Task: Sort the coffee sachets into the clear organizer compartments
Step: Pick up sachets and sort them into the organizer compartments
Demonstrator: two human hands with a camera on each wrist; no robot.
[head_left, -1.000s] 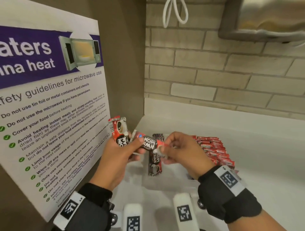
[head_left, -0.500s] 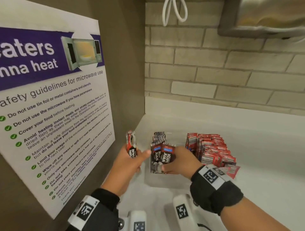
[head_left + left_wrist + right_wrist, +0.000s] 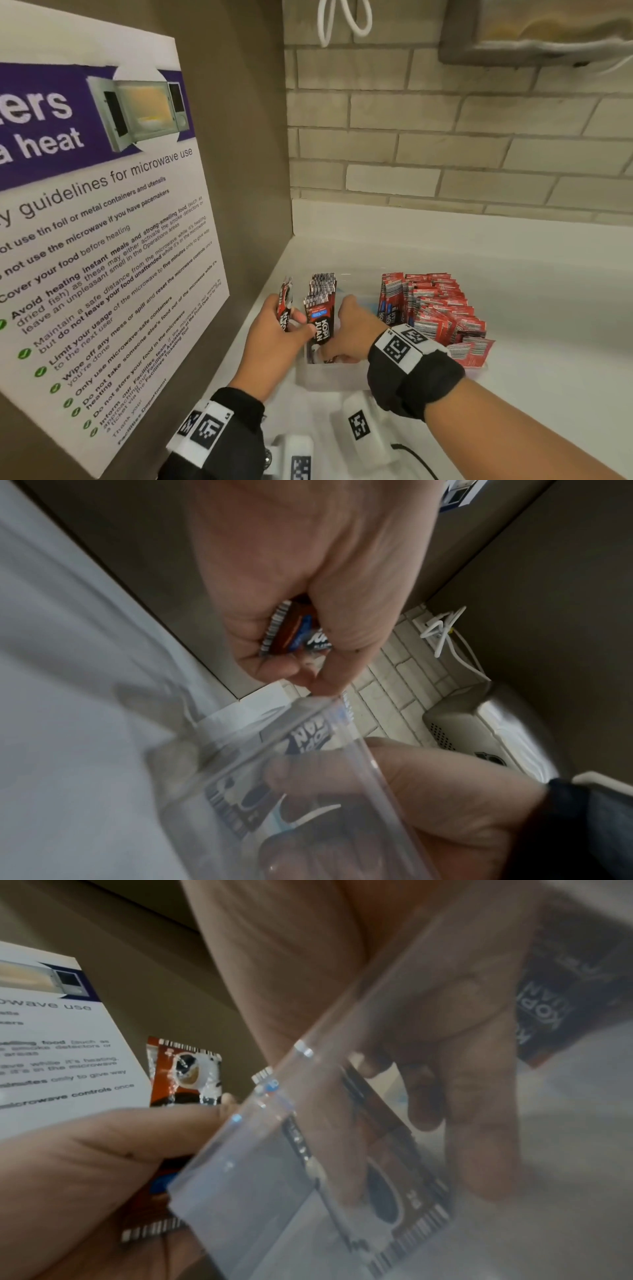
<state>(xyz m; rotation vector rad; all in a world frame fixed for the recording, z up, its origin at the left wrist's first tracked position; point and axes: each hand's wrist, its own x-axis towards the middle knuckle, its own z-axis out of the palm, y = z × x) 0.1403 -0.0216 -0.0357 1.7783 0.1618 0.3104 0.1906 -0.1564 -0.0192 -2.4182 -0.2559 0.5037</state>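
The left hand [image 3: 274, 329] grips a small bundle of sachets [image 3: 285, 305] upright, at about 9 o'clock from the organizer [image 3: 329, 377], probably kept there as a ready supply for the other hand. The right hand [image 3: 352, 329] reaches down into the organizer's left compartment, fingers loosely bent among the black sachets [image 3: 320, 308]; whether it pinches one or only steadies the row I cannot tell. It seems to be seating packets upright so the row stands in order.

The black sachets are flat foil packets with white lettering, a blue strip and barcode edges, standing on end. At 3 o'clock from them, the red sachets [image 3: 435, 308] fill the right compartment in leaning rows. The organizer sits on the white counter [image 3: 513, 342], at 5 o'clock from the microwave poster [image 3: 102, 205].
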